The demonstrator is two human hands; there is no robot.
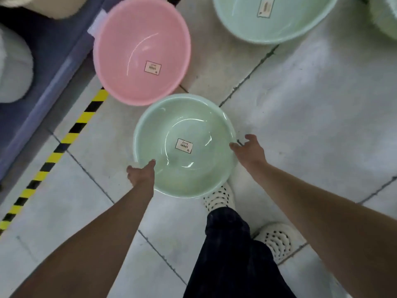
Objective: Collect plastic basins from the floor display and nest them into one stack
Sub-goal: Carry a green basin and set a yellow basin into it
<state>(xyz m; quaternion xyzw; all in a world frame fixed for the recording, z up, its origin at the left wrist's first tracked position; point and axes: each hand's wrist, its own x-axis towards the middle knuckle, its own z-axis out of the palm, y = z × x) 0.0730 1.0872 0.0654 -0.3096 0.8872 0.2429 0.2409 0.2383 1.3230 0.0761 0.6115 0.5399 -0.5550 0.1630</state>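
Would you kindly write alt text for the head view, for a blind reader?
The left hand and right hand hold opposite sides of a green basin over tiled floor; a pink basin lies beyond, a larger green basin upper right.

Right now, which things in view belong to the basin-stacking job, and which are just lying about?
Job: near green basin, gripped at its rim by the left hand, with the right hand at the opposite rim; pink basin; far green basin.
Lying about: striped floor tape; blue shelf base; pale goods on it, kind unclear.
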